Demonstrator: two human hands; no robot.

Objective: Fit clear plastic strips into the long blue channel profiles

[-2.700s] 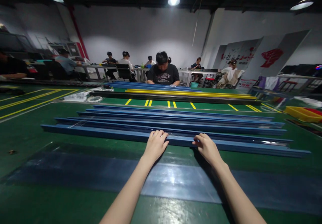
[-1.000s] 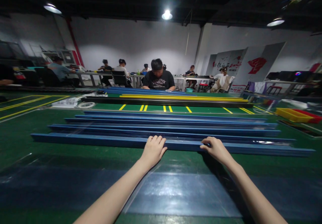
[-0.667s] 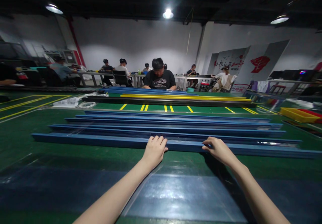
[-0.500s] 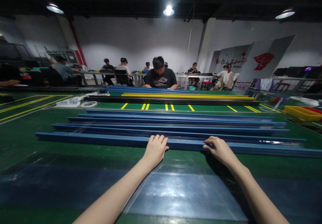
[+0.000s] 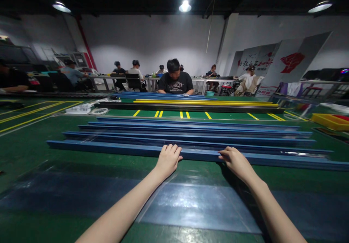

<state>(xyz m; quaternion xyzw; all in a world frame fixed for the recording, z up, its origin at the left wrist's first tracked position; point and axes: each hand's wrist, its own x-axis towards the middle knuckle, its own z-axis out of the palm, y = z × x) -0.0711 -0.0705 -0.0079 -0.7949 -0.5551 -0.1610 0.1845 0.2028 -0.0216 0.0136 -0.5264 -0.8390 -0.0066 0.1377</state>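
A long blue channel strip (image 5: 109,148) lies crosswise in front of me, nearest of several similar strips. My left hand (image 5: 169,158) grips its near edge around the middle, fingers curled over the top and thumb at the side. To the right, my right hand (image 5: 233,159) pinches the same strip between thumb and fingers. Behind it lie more blue strips (image 5: 191,129), roughly parallel. Between my forearms and beyond them, a clear plastic sheet (image 5: 196,206) spreads flat on the green table (image 5: 29,144). The undersides of my fingers are hidden.
Farther back rest a black bar (image 5: 191,107) and yellow strips (image 5: 207,102). A coil (image 5: 99,111) lies at back left, a yellow tray (image 5: 328,121) at the right edge. Across the table sits a person (image 5: 176,81); several others work at tables behind.
The view has shifted slightly, and the near strip's left end appears a little farther right. Both hands keep their hold on the strip at nearly the same places.
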